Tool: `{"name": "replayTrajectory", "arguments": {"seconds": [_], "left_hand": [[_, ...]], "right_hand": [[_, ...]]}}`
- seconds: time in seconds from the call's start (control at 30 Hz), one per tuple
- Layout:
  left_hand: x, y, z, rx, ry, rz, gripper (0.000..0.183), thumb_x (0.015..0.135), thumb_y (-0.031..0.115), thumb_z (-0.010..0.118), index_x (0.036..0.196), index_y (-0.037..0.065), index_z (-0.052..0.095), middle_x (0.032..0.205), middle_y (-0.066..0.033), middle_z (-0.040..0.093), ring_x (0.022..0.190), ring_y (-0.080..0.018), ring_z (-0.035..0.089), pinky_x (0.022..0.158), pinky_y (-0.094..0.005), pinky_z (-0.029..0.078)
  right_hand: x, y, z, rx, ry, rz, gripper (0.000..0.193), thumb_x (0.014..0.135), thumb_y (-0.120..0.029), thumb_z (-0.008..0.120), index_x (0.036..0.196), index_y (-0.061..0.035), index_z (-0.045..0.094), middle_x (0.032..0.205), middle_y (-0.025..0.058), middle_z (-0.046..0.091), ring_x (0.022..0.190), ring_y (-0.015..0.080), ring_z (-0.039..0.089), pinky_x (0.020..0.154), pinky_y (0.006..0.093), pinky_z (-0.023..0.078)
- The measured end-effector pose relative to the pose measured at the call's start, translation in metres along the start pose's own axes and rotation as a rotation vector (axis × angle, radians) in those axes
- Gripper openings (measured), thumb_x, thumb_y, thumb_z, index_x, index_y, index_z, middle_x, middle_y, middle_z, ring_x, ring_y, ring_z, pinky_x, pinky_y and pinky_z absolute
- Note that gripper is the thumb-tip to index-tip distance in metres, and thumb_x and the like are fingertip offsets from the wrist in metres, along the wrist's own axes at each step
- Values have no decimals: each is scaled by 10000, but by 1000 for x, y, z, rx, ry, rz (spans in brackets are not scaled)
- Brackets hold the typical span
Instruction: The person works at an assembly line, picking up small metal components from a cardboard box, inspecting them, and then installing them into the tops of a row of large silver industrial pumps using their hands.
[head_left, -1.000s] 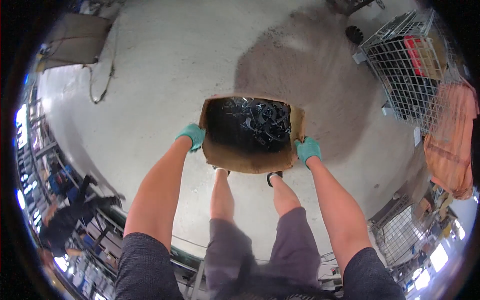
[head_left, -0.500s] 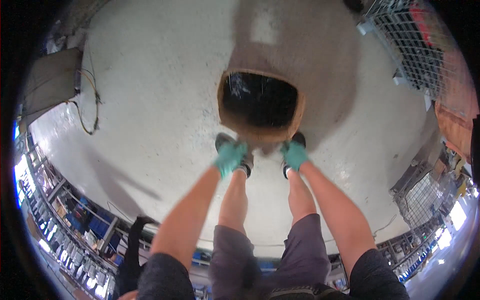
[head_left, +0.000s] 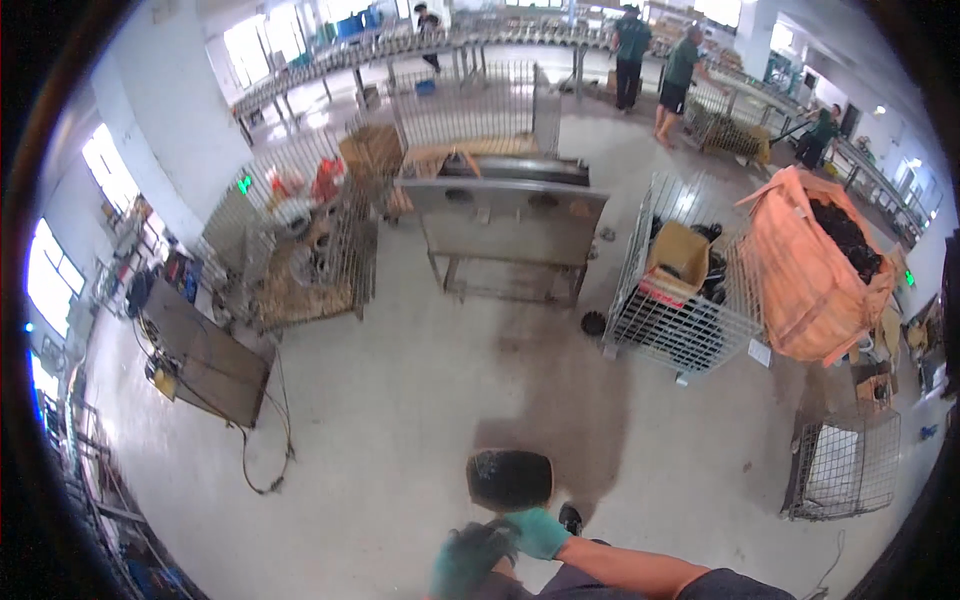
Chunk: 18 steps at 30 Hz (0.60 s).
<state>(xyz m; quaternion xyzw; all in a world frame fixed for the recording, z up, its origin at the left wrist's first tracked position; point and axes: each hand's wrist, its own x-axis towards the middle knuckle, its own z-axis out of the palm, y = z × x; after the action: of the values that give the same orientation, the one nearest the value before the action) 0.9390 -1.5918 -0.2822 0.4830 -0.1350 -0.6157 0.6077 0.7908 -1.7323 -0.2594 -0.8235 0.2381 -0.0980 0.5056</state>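
My left hand [head_left: 458, 572], in a teal glove, is at the lower edge, blurred and partly covered by a dark grey lump [head_left: 484, 541]. The lump seems to be in its grip, but its kind is unclear. From the right, my gloved right hand [head_left: 538, 533] reaches across with its fingers closed against the lump's side. Just beyond both hands, a box [head_left: 552, 482] with a tan rim stands on the floor; its inside looks dark. My dark shoe [head_left: 570, 517] shows to the right of the right hand.
A metal work table [head_left: 505, 238] stands ahead. Wire cages flank it, the right cage [head_left: 670, 335] holding dark parts and a carton. Beyond is an orange bulk bag [head_left: 795, 270]. A metal cabinet [head_left: 205, 350] with a trailing cable [head_left: 290, 440] stands left. People [head_left: 678, 80] are near a conveyor.
The view has tilted up from the floor to the hall. My hands, apart near my shoes before, are now close together at the dark lump, below the box.
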Motion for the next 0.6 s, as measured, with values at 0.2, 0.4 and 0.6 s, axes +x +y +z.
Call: {"name": "replayTrajectory", "arguments": {"seconds": [0.2, 0.4, 0.6], "left_hand": [[-61, 98, 86, -258, -103, 215, 409, 1079, 310, 463, 1414, 111, 586, 1484, -96, 567, 1407, -222, 471, 1219, -419, 298], [-84, 138, 129, 786, 135, 551, 374, 1006, 215, 600, 1335, 39, 573, 1367, -104, 595, 1253, -264, 570, 1100, -409, 424], [-65, 127, 128, -252, -208, 492, 397, 993, 351, 598, 1270, 68, 631, 1313, -110, 629, 1195, -301, 582, 1125, -508, 380]], "right_hand": [[43, -39, -60, -244, 96, -269, 280, 921, -166, 586, 1156, -92, 718, 979, 233, 703, 862, 455, 664, 768, 517, 535], [40, -106, -131, -217, 95, -339, 305, 969, -311, 580, 1157, -91, 678, 974, 233, 689, 916, 439, 663, 778, 531, 522], [5, -142, -114, -436, -44, -331, 389, 1015, -456, 511, 1029, -89, 641, 943, 196, 703, 890, 432, 667, 774, 531, 522]]}}
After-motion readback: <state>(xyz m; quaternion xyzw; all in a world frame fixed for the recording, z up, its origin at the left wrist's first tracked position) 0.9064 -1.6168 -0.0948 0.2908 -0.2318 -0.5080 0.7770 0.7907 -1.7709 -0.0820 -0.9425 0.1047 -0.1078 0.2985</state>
